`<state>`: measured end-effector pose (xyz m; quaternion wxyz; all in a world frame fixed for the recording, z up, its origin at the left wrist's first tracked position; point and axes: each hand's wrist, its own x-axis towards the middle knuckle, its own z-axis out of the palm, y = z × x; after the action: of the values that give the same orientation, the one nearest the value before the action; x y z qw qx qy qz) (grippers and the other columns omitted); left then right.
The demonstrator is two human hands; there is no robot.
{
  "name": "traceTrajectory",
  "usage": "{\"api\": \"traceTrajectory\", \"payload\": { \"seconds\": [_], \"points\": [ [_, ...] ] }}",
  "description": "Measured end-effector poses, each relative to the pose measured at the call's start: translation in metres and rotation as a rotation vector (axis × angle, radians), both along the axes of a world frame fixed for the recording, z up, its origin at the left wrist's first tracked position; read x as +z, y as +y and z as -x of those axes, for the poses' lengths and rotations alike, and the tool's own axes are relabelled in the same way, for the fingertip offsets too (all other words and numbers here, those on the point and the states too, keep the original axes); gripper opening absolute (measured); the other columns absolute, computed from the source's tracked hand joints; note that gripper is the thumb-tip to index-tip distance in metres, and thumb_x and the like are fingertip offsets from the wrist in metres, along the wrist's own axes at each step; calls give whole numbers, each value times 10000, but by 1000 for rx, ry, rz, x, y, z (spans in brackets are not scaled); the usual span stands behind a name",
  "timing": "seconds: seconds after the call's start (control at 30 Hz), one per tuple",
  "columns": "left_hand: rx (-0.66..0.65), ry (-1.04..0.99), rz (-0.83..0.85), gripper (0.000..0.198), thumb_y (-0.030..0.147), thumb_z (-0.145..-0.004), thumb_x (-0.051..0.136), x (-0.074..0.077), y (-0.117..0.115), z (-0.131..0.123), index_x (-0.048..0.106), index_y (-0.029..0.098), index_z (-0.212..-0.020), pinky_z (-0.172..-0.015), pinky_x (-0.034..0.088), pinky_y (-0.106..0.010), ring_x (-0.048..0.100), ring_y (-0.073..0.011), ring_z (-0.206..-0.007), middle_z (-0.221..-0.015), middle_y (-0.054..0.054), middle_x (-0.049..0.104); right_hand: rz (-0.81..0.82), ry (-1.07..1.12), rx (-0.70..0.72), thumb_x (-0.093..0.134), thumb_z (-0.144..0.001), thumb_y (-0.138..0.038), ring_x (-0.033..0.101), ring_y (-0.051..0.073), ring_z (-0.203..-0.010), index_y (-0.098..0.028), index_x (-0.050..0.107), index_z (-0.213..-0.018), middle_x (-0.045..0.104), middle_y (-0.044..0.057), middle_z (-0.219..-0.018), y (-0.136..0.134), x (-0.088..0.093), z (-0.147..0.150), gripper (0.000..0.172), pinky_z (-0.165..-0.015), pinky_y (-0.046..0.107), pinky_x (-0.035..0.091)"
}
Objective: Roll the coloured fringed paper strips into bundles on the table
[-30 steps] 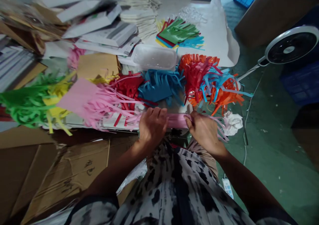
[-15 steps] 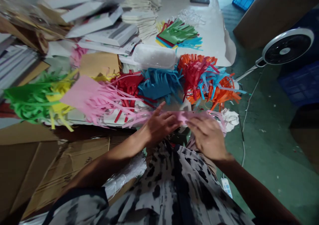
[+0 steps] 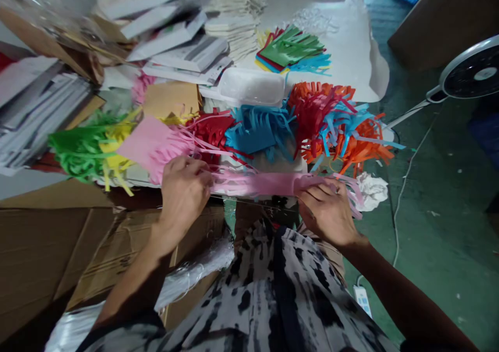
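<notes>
A pink fringed paper point(image 3: 273, 183) lies stretched crosswise along the near edge of the table, its middle flat and loose strips at both ends. My right hand point(image 3: 328, 206) is closed on its right part, with strips sticking out past the fingers. Over the strips at the left end, my left hand point(image 3: 183, 193) has its fingers curled and closed; its fingertips are partly hidden. Just behind that hand rests a pile of pink fringed sheets point(image 3: 146, 141).
Fringed paper in green point(image 3: 78, 146), yellow point(image 3: 113, 152), red point(image 3: 212, 128), blue point(image 3: 253, 133) and orange point(image 3: 346, 149) lines the table. Behind stand a white plastic tray point(image 3: 251, 86) and stacked white boxes point(image 3: 187, 55). A fan point(image 3: 471, 71) is at right; cardboard point(image 3: 42, 253) lies below left.
My left hand has moved left from the middle of the pink paper to its left strips, baring the flat middle. The right hand stays near the right end. The view has shifted slightly.
</notes>
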<state>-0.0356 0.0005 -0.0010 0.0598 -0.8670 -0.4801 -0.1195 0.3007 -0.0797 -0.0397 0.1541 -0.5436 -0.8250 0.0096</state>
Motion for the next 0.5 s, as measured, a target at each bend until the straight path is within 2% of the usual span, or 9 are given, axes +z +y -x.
{"api": "traceTrajectory", "payload": {
  "seconds": [0.03,0.07,0.1,0.13,0.17,0.23,0.33,0.5],
  "points": [
    [26,-21,-33,131,175,-901,630,2,-6,-10,754,197,-867,-968,547,-595,639,-324,-1055,-1083,-87,772,5,-8,0,578,-990,-183,675,237,-993,-220,757,-1073,810,51,-1074,1,0,1,200,-1098,485,323],
    [-6,-74,-61,144,182,-913,622,1,-12,-24,762,199,-941,-940,553,-569,638,-326,-1072,-1125,-100,766,10,-15,1,568,-1001,-186,671,238,-991,-221,752,-1069,807,49,-1062,2,1,1,199,-1087,483,321],
    [-138,-138,-36,196,179,-930,608,-3,-17,-40,762,210,-1048,-923,566,-514,648,-302,-1079,-1123,-99,763,21,-22,1,560,-1010,-187,668,242,-1002,-223,747,-1073,804,50,-1061,3,1,2,200,-1078,481,319],
    [-339,-167,27,267,169,-950,588,-8,-21,-57,743,223,-1161,-918,580,-456,664,-267,-1081,-1146,-87,765,33,-25,-1,557,-1013,-188,666,247,-1019,-224,743,-1078,802,53,-1067,3,2,2,201,-1070,478,316],
    [-435,-172,55,317,138,-957,566,-16,-22,-73,727,231,-1214,-933,582,-436,670,-253,-1094,-1184,-85,761,47,-25,-5,556,-1013,-186,665,251,-1037,-224,741,-1086,800,57,-1079,4,3,2,202,-1063,475,315],
    [-483,-163,60,329,99,-963,527,-32,-20,-99,728,189,-1207,-942,584,-430,685,-252,-1070,-1162,-109,763,71,-14,-23,558,-1005,-185,667,257,-1052,-217,740,-1104,799,66,-1103,5,4,1,209,-1058,469,312],
    [-503,-106,105,250,94,-960,516,-47,-11,-118,744,119,-1059,-930,586,-435,677,-269,-1010,-1100,-163,748,106,27,-50,562,-986,-190,674,255,-1051,-213,741,-1119,802,65,-1111,8,7,-3,224,-1032,453,325],
    [-476,-3,152,179,104,-936,552,-41,-6,-122,726,115,-981,-854,574,-427,649,-294,-979,-1018,-161,724,86,15,-95,582,-973,-221,648,276,-1097,-245,744,-1153,774,63,-1217,8,11,-7,243,-930,446,344]
  ]
}}
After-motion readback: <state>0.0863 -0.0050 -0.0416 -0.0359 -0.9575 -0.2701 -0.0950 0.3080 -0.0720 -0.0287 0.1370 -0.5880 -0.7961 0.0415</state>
